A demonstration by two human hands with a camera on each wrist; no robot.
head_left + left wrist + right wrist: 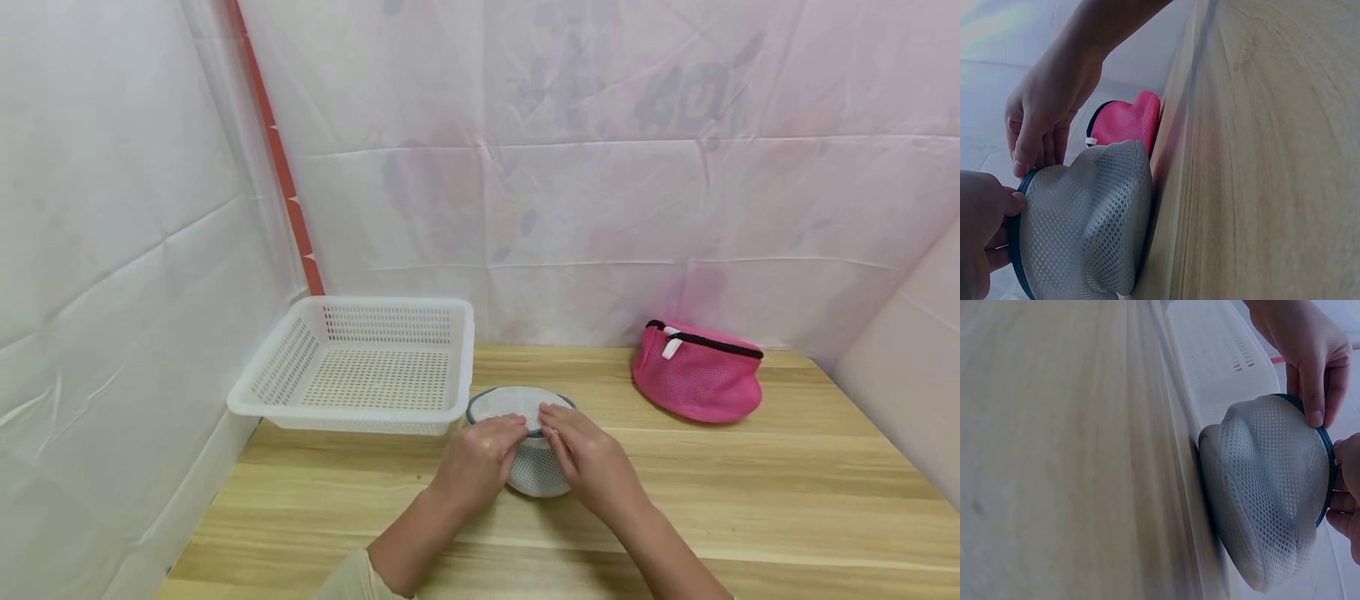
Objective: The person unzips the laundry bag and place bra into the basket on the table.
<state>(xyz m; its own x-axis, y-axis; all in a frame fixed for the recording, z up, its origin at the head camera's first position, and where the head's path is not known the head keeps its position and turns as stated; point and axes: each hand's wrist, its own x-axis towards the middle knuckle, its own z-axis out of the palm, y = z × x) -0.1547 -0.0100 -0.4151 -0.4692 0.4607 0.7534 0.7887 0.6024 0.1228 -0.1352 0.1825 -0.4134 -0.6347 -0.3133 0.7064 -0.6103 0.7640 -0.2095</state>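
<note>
A white mesh laundry bag (538,468) with a dark teal zipper edge stands on the table, its zipper side facing up. My left hand (480,461) pinches the zipper edge on the near left side, thumb on the outside of the mesh. Close beside it, my right hand (597,467) pinches the same edge to the right. In the left wrist view, the mesh of the bag (1085,219) bulges and folds below both hands. The right wrist view shows the fingertips of both hands on the zipper edge of the bag (1266,487); the zipper pull cannot be made out.
A white perforated plastic basket (375,379) stands at the back left, close to the mesh bag. A pink mesh bag (697,379) with a black zipper and white tab sits at the back right. Pale sheeting (585,208) rises behind the wooden table (750,508).
</note>
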